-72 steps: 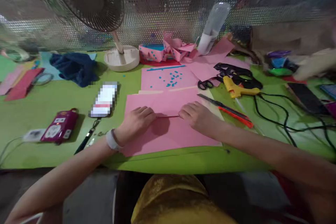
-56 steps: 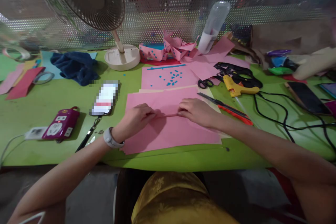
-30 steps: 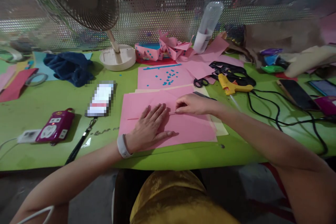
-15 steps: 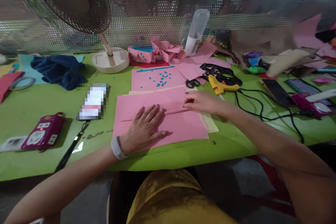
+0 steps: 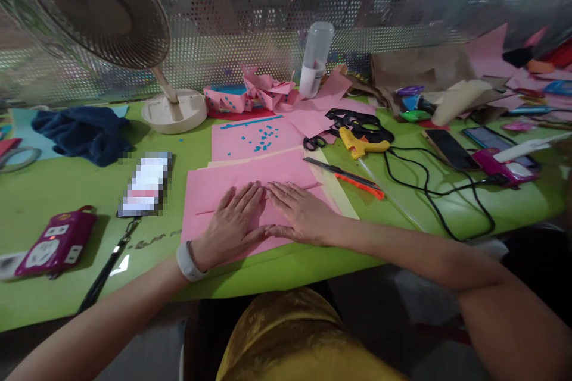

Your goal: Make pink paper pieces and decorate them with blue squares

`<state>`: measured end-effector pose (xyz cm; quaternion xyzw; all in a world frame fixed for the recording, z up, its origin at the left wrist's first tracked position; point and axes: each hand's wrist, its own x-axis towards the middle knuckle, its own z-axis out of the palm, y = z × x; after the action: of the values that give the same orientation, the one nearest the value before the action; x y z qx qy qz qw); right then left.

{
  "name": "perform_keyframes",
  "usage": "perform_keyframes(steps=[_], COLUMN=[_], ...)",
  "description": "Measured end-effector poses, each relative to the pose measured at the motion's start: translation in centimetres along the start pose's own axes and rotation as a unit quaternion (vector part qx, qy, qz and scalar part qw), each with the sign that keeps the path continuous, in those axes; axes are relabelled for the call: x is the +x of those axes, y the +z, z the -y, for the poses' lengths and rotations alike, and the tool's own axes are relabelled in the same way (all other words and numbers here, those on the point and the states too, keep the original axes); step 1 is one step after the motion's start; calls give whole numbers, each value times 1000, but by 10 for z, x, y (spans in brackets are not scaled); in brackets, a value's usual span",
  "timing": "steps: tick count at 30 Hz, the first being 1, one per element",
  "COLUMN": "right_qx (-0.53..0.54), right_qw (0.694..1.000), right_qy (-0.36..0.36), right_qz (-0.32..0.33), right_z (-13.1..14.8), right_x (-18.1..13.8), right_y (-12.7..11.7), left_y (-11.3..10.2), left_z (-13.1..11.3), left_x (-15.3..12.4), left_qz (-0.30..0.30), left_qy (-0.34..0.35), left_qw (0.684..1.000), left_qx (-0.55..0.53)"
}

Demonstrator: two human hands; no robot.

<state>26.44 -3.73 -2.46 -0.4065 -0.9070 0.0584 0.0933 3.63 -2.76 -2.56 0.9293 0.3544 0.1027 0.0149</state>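
A large pink paper sheet (image 5: 210, 187) lies on the green table (image 5: 71, 190) in front of me, with a crease running across its middle. My left hand (image 5: 232, 226) lies flat on the sheet, fingers spread, a white band on its wrist. Beside it my right hand (image 5: 297, 211) also presses flat on the paper, fingertips on the crease; the two hands almost touch. Neither hand holds anything. A cream sheet (image 5: 333, 181) sticks out from under the pink one on the right.
An orange cutter (image 5: 348, 175), black scissors (image 5: 315, 143), a yellow glue gun (image 5: 360, 144) with black cable lie to the right. Behind: pink sheet with blue bits (image 5: 254, 137), folded pink boxes (image 5: 243, 92), fan (image 5: 102, 18), bottle (image 5: 315, 56). Left: phone (image 5: 145, 184), magenta socket (image 5: 56, 241), blue cloth (image 5: 83, 134).
My right hand, which was sliding along the crease toward the right edge, has come back to the middle and now lies flat beside my left hand. The view has shifted right.
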Motion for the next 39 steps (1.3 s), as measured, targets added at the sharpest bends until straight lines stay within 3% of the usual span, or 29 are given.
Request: perform_keyframes(steps=[27, 39], right_qx=[-10, -8], right_qw=[1000, 1000], right_qy=[-6, -5], right_qz=[-19, -14], right_z=[5, 4], right_x=[-3, -2], right_y=[5, 3], left_y=[-3, -4], left_z=[-10, -8], left_x=[2, 2], left_qz=[41, 36], left_qy=[-64, -49], left_qw=[997, 998], left_qx=[-18, -13])
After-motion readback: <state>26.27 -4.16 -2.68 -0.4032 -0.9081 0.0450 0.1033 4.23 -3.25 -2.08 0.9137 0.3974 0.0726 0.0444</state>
